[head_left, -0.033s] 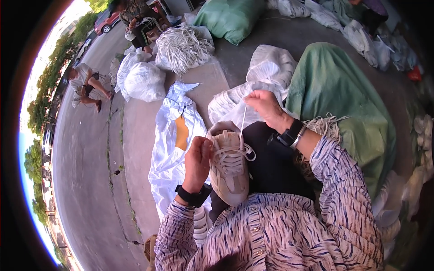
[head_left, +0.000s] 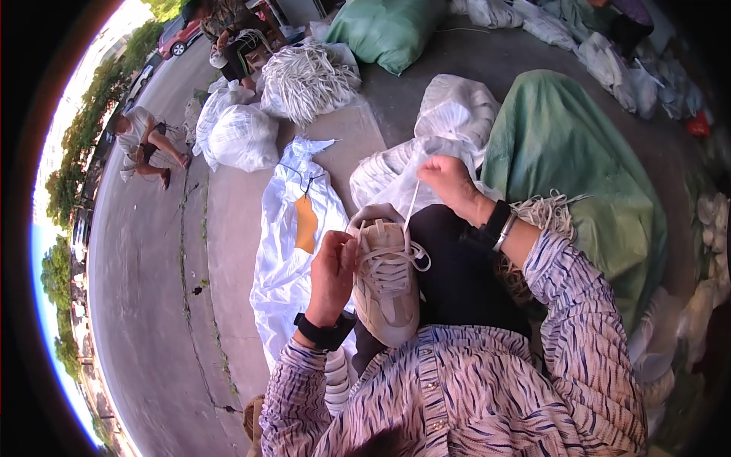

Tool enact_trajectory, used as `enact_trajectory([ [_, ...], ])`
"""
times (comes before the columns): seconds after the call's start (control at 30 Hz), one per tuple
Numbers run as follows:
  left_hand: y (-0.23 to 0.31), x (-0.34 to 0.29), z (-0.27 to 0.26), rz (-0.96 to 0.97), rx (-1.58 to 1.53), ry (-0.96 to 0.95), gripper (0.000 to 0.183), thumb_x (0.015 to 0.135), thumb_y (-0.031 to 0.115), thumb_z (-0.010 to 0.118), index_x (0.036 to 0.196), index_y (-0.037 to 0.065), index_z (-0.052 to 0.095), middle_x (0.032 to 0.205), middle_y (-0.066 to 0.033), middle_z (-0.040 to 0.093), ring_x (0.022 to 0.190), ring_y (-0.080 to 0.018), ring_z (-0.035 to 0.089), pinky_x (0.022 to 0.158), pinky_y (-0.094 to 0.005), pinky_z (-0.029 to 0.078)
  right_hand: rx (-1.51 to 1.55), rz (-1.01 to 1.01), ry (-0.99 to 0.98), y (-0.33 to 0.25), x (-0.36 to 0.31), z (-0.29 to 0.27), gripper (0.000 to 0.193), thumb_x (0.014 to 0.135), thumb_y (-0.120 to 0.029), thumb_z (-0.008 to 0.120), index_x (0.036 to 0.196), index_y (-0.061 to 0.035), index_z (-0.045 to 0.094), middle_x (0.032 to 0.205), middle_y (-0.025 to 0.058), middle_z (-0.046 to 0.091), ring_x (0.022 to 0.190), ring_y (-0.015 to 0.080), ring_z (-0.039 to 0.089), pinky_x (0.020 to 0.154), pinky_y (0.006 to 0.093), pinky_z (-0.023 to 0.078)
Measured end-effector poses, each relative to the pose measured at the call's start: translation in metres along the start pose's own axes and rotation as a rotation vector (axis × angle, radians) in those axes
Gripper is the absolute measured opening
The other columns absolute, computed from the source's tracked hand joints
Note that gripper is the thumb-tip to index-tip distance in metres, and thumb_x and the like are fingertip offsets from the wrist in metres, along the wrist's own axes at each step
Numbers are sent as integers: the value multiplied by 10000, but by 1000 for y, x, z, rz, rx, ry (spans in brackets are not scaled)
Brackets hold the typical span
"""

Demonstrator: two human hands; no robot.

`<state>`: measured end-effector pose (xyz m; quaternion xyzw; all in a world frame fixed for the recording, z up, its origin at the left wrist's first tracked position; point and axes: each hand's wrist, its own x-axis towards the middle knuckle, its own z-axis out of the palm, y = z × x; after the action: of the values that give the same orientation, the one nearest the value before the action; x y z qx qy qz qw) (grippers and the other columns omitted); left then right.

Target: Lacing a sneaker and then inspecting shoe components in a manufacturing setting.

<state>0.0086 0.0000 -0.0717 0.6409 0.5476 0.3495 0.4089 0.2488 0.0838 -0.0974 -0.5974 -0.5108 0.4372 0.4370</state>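
Note:
A beige and white sneaker lies on my lap, toe toward my body. White laces run criss-cross over its tongue, and a loop sticks out at its right side. My right hand pinches a shoelace end above and right of the shoe opening; that lace is drawn straight up from the eyelets. My left hand is closed beside the shoe's left upper edge. What its fingers grip is hidden. Dark wristbands show on both wrists.
Left of the shoe spreads a white plastic sack with an orange-yellow patch. A green covered heap rises on the right, beside bundled laces. White bags and a lace pile stand farther off. Two people sit at upper left.
My right hand has shifted very slightly to the right with the shoelace end in it. The left hand and the sneaker stay in place.

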Motion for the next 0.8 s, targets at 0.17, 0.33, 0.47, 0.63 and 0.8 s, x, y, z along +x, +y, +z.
enact_trajectory([
  [0.17,3,-13,-23,-96,-275,-182,152,923,183,560,943,36,526,755,22,533,646,-49,478,576,-187,387,-348,-457,-211,18,-45,-10,220,780,-224,635,768,-5,626,888,176,616,868,306,591,788,366,453],
  [0.33,5,-7,-40,-264,-726,-29,141,925,219,553,997,98,551,695,50,488,559,-23,398,502,-187,324,-626,-520,-205,10,-93,7,148,741,-194,687,734,-59,627,1162,123,577,1222,321,415,1021,437,278],
  [0.47,-3,1,-60,-157,-872,166,128,945,184,511,1030,97,550,700,55,479,549,-26,360,483,-189,294,-445,-466,-369,2,-100,-12,135,747,-151,685,780,-37,620,1097,99,609,1227,317,427,1000,403,338],
  [0.63,-3,6,-92,-47,-980,247,288,938,106,502,1220,50,487,891,2,566,549,-13,352,446,-157,294,-83,-205,-556,0,-96,-38,92,827,-105,622,834,-15,641,938,71,648,1041,204,549,901,316,424],
  [0.8,1,14,-94,53,-956,262,303,935,84,496,1232,36,458,921,-3,570,580,-17,415,450,-159,350,-33,-90,-524,-6,-94,-35,128,855,-67,577,949,-4,637,867,37,656,840,94,601,801,242,471],
])
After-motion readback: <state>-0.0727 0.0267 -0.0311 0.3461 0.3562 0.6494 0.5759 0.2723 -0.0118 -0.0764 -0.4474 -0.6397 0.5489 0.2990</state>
